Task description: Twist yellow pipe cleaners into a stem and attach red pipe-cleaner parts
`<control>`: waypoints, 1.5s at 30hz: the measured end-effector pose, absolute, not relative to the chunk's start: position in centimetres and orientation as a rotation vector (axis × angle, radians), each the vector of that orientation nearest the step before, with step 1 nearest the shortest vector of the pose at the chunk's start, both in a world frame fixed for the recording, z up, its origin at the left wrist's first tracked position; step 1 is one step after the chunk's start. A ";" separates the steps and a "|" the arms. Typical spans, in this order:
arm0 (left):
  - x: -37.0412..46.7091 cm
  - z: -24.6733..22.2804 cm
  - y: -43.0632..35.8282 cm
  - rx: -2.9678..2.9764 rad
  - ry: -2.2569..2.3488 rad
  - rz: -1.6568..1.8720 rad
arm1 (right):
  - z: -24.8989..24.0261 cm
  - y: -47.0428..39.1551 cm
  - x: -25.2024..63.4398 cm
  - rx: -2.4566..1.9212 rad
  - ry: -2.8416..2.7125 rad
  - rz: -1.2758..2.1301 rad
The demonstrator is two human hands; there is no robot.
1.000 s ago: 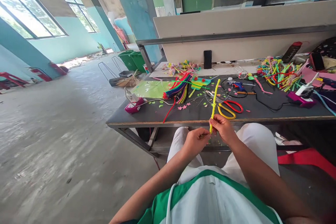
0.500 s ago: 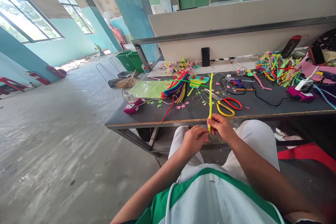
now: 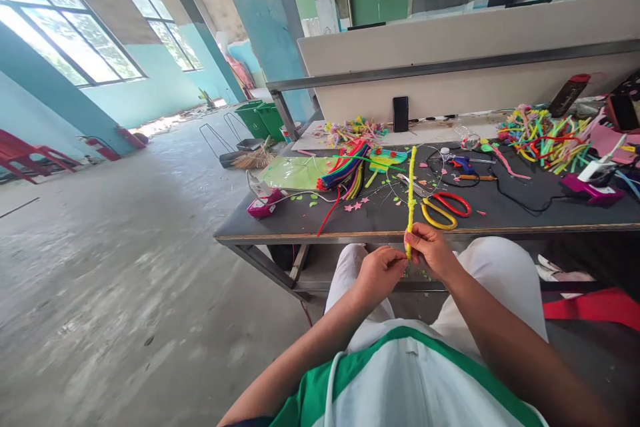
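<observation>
One yellow fuzzy stem (image 3: 411, 180) is standing upright before the desk (image 3: 300, 219), the right hand (image 3: 433, 253) gripping it low, the left hand (image 3: 382, 273) pinching its bottom end; too loose a grip would be letting it tilt.

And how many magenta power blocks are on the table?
2: the left magenta block sits by the table's left edge; the right magenta block is toward the right, past the scissors. Others may be hidden under clutter.
</observation>
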State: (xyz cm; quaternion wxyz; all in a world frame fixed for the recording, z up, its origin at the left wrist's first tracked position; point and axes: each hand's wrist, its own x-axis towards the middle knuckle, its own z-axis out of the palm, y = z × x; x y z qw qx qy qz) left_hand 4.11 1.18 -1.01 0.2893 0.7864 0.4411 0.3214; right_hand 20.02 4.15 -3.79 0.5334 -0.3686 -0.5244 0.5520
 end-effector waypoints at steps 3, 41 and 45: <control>4.2 -1.0 1.1 2.087 1.161 0.870 | -3.9 4.1 19.9 -0.853 -1.223 1.335; 3.7 -2.5 1.7 1.626 0.972 0.840 | -2.9 3.7 20.1 -0.626 -1.150 1.458; 3.7 -2.7 1.7 1.593 0.966 0.857 | -3.1 3.9 20.1 -0.668 -1.134 1.412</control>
